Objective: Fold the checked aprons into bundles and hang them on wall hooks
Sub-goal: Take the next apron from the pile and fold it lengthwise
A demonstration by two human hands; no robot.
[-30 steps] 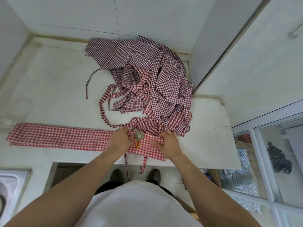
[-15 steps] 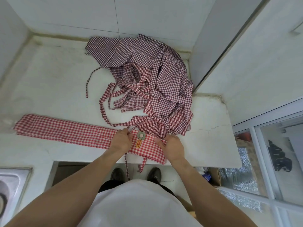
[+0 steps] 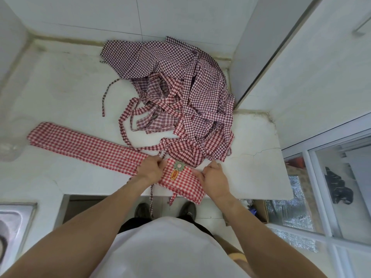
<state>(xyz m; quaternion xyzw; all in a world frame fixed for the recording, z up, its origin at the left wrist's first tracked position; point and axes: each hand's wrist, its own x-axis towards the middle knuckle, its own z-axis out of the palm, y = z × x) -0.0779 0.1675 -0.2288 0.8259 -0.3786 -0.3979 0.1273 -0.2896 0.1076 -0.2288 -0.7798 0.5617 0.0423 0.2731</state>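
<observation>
Folded apron (image 3: 84, 145) lies as a long strip on the counter (image 3: 251, 177), running leftward from both hands; left hand (image 3: 151, 169) and right hand (image 3: 213, 178) press its near end, fingers curled onto cloth.

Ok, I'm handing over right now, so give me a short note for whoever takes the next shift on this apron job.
Left hand grips the red checked apron where its long folded strip meets the badge end. Right hand pinches the badge end's right side.
The apron lies along the counter's front edge, ties dangling over it. The unfolded apron pile sits behind, in the corner.
Done: the apron is folded into a strip.
Left: bundle it, hang it, then fold the pile. No hooks in view.
</observation>
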